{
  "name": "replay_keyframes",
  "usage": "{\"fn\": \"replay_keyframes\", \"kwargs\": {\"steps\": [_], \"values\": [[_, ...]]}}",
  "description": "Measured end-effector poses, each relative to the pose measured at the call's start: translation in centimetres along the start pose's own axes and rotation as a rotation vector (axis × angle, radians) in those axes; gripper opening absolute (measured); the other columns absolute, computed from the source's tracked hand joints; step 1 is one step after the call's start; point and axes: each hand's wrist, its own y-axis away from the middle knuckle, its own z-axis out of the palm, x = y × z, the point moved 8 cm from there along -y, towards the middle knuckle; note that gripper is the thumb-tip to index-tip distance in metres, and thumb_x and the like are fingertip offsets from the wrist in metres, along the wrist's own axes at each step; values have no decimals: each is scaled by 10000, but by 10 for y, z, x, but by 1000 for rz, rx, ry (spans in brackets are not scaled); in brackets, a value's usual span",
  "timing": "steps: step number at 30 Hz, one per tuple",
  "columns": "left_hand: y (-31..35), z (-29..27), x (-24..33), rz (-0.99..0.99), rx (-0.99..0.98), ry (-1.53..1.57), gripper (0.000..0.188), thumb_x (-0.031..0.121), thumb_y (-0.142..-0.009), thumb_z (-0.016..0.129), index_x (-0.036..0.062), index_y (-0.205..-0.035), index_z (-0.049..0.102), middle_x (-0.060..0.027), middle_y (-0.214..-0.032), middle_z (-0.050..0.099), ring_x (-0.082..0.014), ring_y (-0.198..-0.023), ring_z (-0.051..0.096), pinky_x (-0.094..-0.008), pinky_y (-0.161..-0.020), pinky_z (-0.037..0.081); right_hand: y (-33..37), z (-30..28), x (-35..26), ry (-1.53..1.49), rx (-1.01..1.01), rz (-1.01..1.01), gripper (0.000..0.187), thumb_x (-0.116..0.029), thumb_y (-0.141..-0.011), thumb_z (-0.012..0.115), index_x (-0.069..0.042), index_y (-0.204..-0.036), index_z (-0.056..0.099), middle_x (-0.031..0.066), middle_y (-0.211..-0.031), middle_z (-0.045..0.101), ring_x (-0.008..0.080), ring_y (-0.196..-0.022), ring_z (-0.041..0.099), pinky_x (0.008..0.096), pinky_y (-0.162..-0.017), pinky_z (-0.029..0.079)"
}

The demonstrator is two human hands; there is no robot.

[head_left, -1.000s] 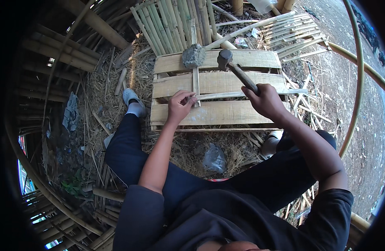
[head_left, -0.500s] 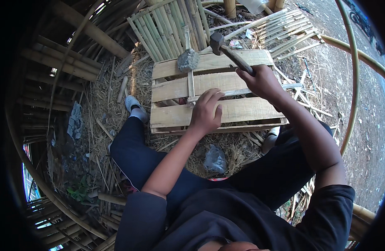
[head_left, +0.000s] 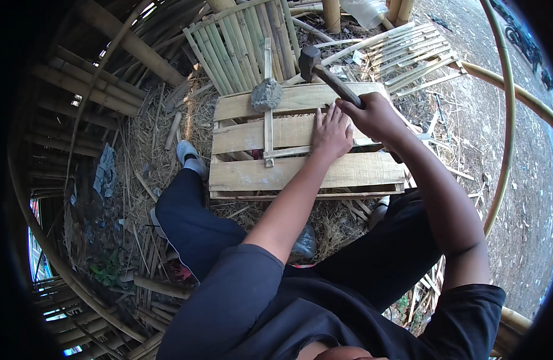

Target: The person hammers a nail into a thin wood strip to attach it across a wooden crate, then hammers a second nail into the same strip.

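Observation:
My right hand (head_left: 377, 120) is closed around the wooden handle of a hammer (head_left: 310, 60), its dark metal head raised over the far side of a slatted wooden crate (head_left: 258, 174). Beside it, my left hand (head_left: 332, 133) lies over the middle slats, fingers stretched forward, fingertips close to the hammer handle; whether they touch it I cannot tell. A lump of grey concrete (head_left: 267, 95) rests on a thin bamboo strip (head_left: 268, 129) that runs lengthwise over the slats. A second bamboo strip (head_left: 291, 152) crosses toward the right, partly hidden under my left hand and forearm.
Beyond the crate leans a panel of bamboo slats (head_left: 234, 48). A bamboo lattice (head_left: 408, 54) lies at the far right. Straw and bamboo scraps (head_left: 168, 129) litter the ground around my legs. A bent bamboo pole (head_left: 509, 120) curves along the right side.
My left hand has moved right, off the corner where the strips meet, and its fingers now reach toward the hammer. The right hand keeps the hammer raised in nearly the same place.

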Motion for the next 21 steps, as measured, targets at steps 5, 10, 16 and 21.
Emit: {"fn": "replay_keyframes", "kwargs": {"steps": [5, 10, 16, 21], "values": [[2, -5, -4, -43, -32, 28, 606, 353, -1012, 427, 47, -1535, 437, -167, -1565, 465, -325, -1508, 331, -539, -1281, 102, -28, 42, -14, 132, -245, -207, 742, -635, -914, 655, 97, -810, 720, 258, -720, 680, 387, -700, 699, 474, -728, 547], [3, -9, -2, -43, 49, 50, 526, 381, -1031, 474, 51, -1437, 526, -232, -1425, 560, -383, -1336, 500, -527, -1133, 342, -72, 80, -45, 314, -480, -539, 851, -766, -888, 605, 73, -794, 711, 242, -691, 648, 359, -657, 646, 479, -670, 510], [5, -12, -3, -39, 251, 142, 397, 348, -1002, 520, 58, -1264, 592, -168, -1190, 660, -334, -1142, 625, -485, -1013, 465, -88, 137, -49, 340, -753, -843, 718, -664, -890, 700, 27, -716, 616, 132, -547, 476, 258, -529, 448, 421, -546, 418], [5, -7, -6, -49, 173, 259, 383, 330, -998, 519, 44, -1245, 578, -172, -1157, 652, -333, -1116, 623, -487, -1000, 473, -95, 160, -47, 332, -816, -883, 716, -669, -884, 698, 17, -697, 619, 146, -550, 497, 289, -521, 459, 435, -546, 417]]}}
